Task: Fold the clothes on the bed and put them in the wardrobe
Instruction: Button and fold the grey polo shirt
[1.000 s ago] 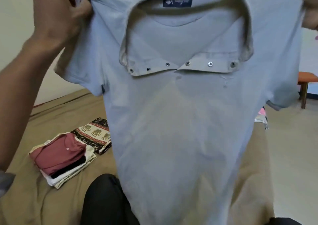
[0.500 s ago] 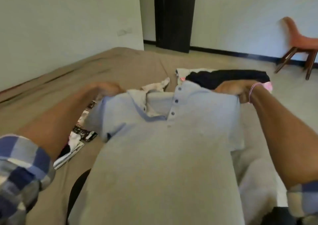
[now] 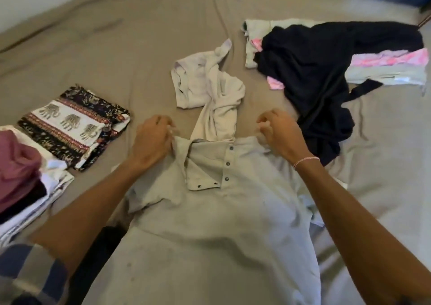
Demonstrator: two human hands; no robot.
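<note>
Checked sleeve (image 3: pixel 30 274): found at the near left edge, pushed up above the bare forearm.

Polo shirt (image 3: pixel 221 223), pale grey: laid front up on the bed (image 3: pixel 140 36), hem nearest, collar farthest. The placket is open and its snap studs are exposed. One short sleeve is rumpled under the left forearm.

Left hand (image 3: pixel 152 139): fingers curled; the shirt's shoulder beside the collar is held in its grip.

Right hand (image 3: pixel 278 134): fingers curled; the opposite shoulder is held in its grip. A thin pink bracelet (image 3: pixel 305 161) is worn at the wrist.

Folded stack (image 3: pixel 16 164): set at the left edge of the bed, topped by a maroon garment, with dark and white layers beneath.

Elephant-print cloth (image 3: pixel 74 125): folded, placed just beyond the stack.

Crumpled pale garment (image 3: pixel 210 87): unfolded, lying just past the collar, touching it, between the two hands.

Black garment (image 3: pixel 314 71): unfolded, spread at the far right over pink and pale clothes (image 3: pixel 391 59); its near end lies just beside the right hand.
</note>
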